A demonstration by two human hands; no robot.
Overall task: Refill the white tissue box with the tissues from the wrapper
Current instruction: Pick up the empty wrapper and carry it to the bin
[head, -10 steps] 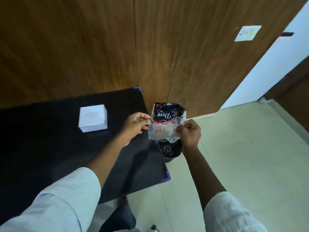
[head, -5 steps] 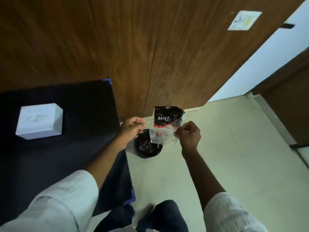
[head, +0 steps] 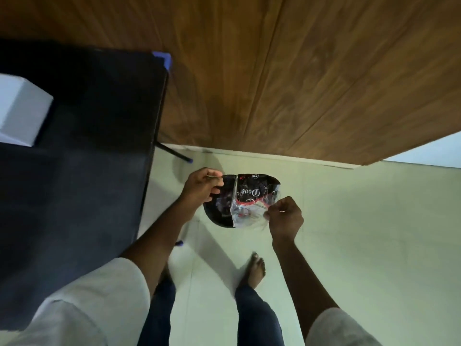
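Observation:
A crumpled plastic wrapper (head: 252, 201), black on top with a clear lower half, hangs stretched between my two hands above the floor. My left hand (head: 203, 187) pinches its upper left edge. My right hand (head: 284, 217) pinches its lower right corner. The wrapper looks flat, with no tissues visible inside. The white tissue box (head: 21, 109) stands on the black table (head: 87, 151) at the far left, cut off by the frame edge and well away from both hands.
A black bin (head: 217, 208) sits on the pale floor directly under the wrapper, mostly hidden by it. The table's edge and thin leg (head: 174, 153) are just left of my hands. A wooden wall stands behind. My bare foot (head: 255, 269) is on the floor below.
My view has swung right and tilted down, so the table and box slid left. Both hands carried the wrapper off the table's side, and it now hangs over the bin.

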